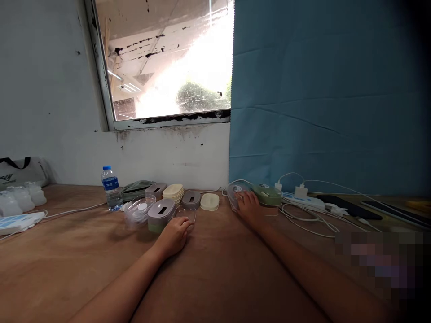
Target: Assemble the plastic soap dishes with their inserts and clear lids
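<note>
My left hand (175, 232) has its fingers curled at the near edge of a clear plastic cover (190, 212). Just left of it stands a mauve and green oval box with a slot in its top (162, 211). My right hand (249, 207) grips the right side of a greyish box with a clear cover (232, 194), its fingers laid over it. A green box (269, 195) sits right behind that hand. Between the hands lies a cream oval lid (209, 202). Behind the left hand are a mauve slotted lid (191, 199) and stacked cream lids (173, 192).
Clear plastic covers (136, 211) and a water bottle (112, 188) stand at left, near a power strip (23, 222) and small translucent bottles (20, 199). White cables (310, 219), chargers (301, 192) and a dark phone (348, 207) lie on the right of the brown table (215, 269).
</note>
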A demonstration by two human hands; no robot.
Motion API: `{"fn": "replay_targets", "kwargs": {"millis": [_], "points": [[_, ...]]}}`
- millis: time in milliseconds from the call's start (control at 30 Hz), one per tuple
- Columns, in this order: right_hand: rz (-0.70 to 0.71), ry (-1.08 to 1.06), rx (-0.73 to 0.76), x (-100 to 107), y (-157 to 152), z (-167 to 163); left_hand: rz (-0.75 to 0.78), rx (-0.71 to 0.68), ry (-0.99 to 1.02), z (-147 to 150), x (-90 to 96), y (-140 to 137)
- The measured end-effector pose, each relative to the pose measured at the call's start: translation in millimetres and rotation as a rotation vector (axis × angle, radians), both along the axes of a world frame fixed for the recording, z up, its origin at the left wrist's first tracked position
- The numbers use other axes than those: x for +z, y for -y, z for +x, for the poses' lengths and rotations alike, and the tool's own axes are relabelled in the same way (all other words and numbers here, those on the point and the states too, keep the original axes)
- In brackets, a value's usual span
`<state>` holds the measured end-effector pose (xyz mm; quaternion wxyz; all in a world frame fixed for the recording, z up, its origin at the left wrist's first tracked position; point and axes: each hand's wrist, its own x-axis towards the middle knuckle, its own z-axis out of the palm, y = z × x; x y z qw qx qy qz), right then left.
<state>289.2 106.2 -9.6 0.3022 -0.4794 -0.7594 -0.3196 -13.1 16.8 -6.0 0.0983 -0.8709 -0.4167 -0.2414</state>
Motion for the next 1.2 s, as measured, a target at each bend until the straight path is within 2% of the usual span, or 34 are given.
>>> {"fn": "replay_targets", "kwargs": {"millis": [167,233,400,500,633,733,967,1200], "points": [[-0.045,0.205,0.244,-2,59,7,0.165,-0.107,0.04,12,12.5,19],[-0.043,0.251,0.442,-1,89,8,0.165,-0.197,0.051,20,17.4,28],[-0.164,0.326,0.756,7,144,9,-0.012,-0.538,0.028,33,20.3,42],[-0.336,0.268,0.837,12,157,9,-0.154,-0.642,0.091,33,17.6,41],[-0.707,-0.044,0.779,17,161,5,-0.266,-0.614,0.268,34,15.1,41],[-0.871,-0.226,0.733,15,159,0,-0.328,-0.581,0.367,38,16.1,44],[-0.925,-0.404,0.737,7,151,1,-0.593,-0.359,0.68,56,20.2,55],[-1.065,-0.608,0.911,0,146,3,-0.596,-0.203,0.838,59,7.1,48]]}}
